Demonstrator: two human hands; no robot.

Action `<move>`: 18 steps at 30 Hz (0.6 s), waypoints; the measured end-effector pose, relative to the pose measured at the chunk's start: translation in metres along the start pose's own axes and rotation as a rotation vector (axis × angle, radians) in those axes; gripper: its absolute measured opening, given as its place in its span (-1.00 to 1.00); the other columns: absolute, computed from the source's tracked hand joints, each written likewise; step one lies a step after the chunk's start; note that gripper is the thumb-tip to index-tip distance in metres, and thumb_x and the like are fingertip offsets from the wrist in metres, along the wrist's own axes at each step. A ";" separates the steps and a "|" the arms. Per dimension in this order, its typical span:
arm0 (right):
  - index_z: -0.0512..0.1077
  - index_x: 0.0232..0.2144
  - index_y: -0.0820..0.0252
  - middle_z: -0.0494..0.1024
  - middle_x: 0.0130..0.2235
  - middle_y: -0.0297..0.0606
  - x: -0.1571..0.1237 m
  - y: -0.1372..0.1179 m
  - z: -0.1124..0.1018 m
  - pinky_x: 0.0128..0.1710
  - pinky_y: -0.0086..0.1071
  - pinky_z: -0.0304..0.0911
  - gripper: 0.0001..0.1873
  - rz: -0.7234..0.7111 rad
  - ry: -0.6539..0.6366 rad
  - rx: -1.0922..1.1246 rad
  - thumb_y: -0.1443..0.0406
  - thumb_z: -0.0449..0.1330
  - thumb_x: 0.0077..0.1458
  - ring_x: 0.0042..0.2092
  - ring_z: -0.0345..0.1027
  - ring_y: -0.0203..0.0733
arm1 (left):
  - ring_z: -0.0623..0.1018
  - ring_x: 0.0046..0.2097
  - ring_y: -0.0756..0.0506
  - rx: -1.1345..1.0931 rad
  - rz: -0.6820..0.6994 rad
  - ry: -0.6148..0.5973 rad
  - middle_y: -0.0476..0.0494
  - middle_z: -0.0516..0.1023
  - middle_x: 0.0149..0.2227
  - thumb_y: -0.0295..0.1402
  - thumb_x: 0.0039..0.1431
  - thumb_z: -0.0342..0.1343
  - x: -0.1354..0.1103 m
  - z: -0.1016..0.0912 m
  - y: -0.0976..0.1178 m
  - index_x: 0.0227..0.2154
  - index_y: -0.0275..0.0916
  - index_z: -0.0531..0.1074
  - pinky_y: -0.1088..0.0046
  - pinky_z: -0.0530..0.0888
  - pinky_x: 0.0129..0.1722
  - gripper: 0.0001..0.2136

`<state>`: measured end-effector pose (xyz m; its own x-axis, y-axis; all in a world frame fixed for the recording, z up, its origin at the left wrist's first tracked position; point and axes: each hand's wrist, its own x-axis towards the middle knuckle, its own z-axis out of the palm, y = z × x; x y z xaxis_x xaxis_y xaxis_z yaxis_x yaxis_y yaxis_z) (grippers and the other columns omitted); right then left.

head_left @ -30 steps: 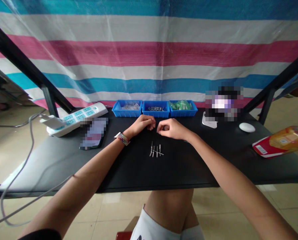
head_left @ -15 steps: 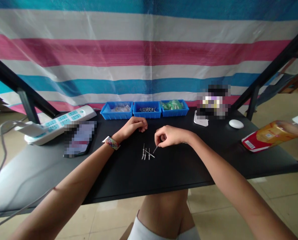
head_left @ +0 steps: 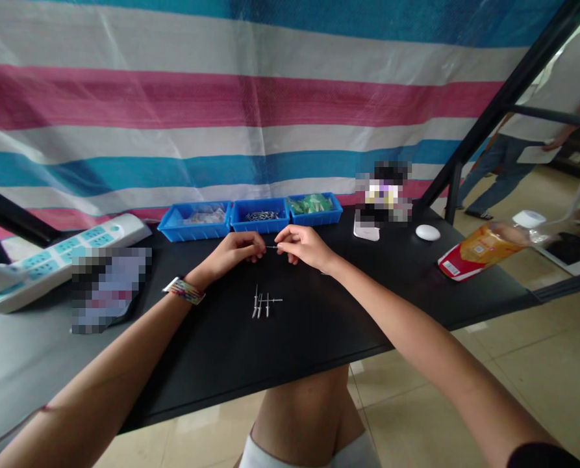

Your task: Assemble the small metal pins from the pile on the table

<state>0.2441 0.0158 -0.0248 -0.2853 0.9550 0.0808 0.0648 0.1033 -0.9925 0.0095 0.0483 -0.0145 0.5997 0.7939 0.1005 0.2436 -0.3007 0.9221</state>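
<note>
My left hand [head_left: 236, 250] and my right hand [head_left: 302, 245] meet above the black table [head_left: 319, 325], both pinched on the ends of one thin metal pin [head_left: 271, 247] held level between them. A beaded band sits on my left wrist. Just nearer to me, several more metal pins [head_left: 263, 303] lie side by side on the table. Behind the hands stand three blue trays: the left tray [head_left: 195, 221] with clear bits, the middle tray [head_left: 260, 215] with dark metal parts, the right tray [head_left: 315, 207] with green parts.
A white power strip [head_left: 65, 250] lies at far left beside a blurred flat object [head_left: 105, 288]. A white round device [head_left: 427, 232] and a red-and-yellow packet [head_left: 479, 253] lie at the right. A striped tarp hangs behind. Another person stands at far right beyond the black frame.
My right hand lifted a pin from the row on the table and brought it up to my left hand, which now pinches its other end. The view swung left.
</note>
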 end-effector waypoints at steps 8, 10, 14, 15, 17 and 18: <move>0.48 -0.32 0.19 0.53 -0.40 -0.41 -0.003 0.005 0.009 -0.53 -0.50 0.43 -0.78 -0.081 0.081 0.102 0.27 0.42 0.01 -0.49 0.48 -0.33 | 0.50 -0.45 -0.01 0.009 -0.023 0.055 -0.10 0.54 -0.49 0.08 0.28 0.20 0.004 0.003 -0.010 -0.43 -0.30 0.55 0.53 0.44 -0.43 -0.53; 0.49 -0.32 0.19 0.54 -0.39 -0.39 -0.003 0.007 0.010 -0.55 -0.51 0.41 -0.78 -0.098 0.103 0.081 0.22 0.42 0.04 -0.48 0.48 -0.33 | 0.50 -0.45 -0.01 0.009 -0.021 0.060 -0.10 0.54 -0.49 0.09 0.29 0.19 0.003 0.003 -0.010 -0.44 -0.30 0.55 0.52 0.44 -0.42 -0.51; 0.50 -0.32 0.19 0.60 -0.35 -0.31 -0.004 0.010 0.012 -0.58 -0.52 0.37 -0.74 -0.097 0.121 0.017 0.12 0.37 0.13 -0.51 0.45 -0.36 | 0.52 -0.44 -0.01 -0.021 -0.003 0.060 -0.08 0.55 -0.46 0.03 0.25 0.25 0.001 0.003 -0.006 -0.37 -0.30 0.55 0.52 0.46 -0.41 -0.59; 0.50 -0.32 0.19 0.61 -0.36 -0.31 -0.004 0.011 0.012 -0.58 -0.52 0.36 -0.72 -0.094 0.128 0.001 0.10 0.37 0.14 -0.52 0.44 -0.37 | 0.52 -0.43 -0.01 -0.029 0.003 0.061 -0.07 0.55 -0.45 0.00 0.23 0.28 0.000 0.002 -0.005 -0.35 -0.29 0.55 0.51 0.47 -0.40 -0.61; 0.49 -0.33 0.19 0.61 -0.37 -0.30 -0.005 0.012 0.014 -0.58 -0.52 0.35 -0.70 -0.090 0.143 -0.028 0.07 0.35 0.16 -0.53 0.42 -0.37 | 0.53 -0.42 -0.02 -0.032 0.011 0.057 -0.06 0.55 -0.43 -0.04 0.19 0.32 -0.001 0.002 -0.003 -0.33 -0.29 0.54 0.51 0.48 -0.40 -0.65; 0.49 -0.33 0.19 0.61 -0.37 -0.30 -0.005 0.012 0.014 -0.58 -0.52 0.35 -0.70 -0.092 0.147 -0.033 0.07 0.34 0.17 -0.53 0.42 -0.36 | 0.53 -0.42 -0.02 -0.030 0.013 0.054 -0.06 0.54 -0.43 -0.04 0.19 0.32 -0.001 0.002 -0.002 -0.33 -0.29 0.54 0.51 0.48 -0.40 -0.65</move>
<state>0.2326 0.0084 -0.0382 -0.1485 0.9712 0.1865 0.0769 0.1993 -0.9769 0.0099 0.0467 -0.0173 0.5605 0.8176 0.1315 0.2126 -0.2955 0.9314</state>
